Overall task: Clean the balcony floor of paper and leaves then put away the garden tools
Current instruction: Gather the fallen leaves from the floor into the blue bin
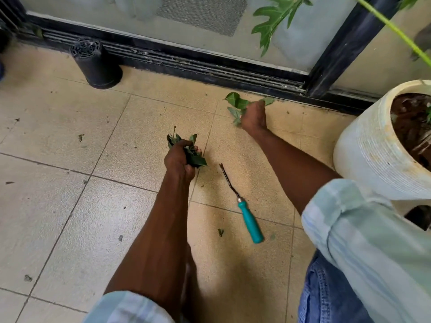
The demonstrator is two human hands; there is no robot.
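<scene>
My left hand [179, 159] grips a bunch of dark green leaves [194, 157] just above the beige tiled floor [70, 206], near the middle of the view. Farther out, close to the black door track, my right hand [254, 117] holds several lighter green leaves [236, 103] that stick out on both sides of its fingers. A garden tool with a teal handle [250, 223] and a thin metal shaft lies on the tiles between my forearms. Small leaf scraps [220, 231] dot the floor.
An upturned black plastic pot [95, 64] stands by the sliding door track [186, 61] at the left. A large white planter [377, 148] with soil sits at the right, under a green plant [275, 17]. My knee in jeans [326, 294] is at the lower right.
</scene>
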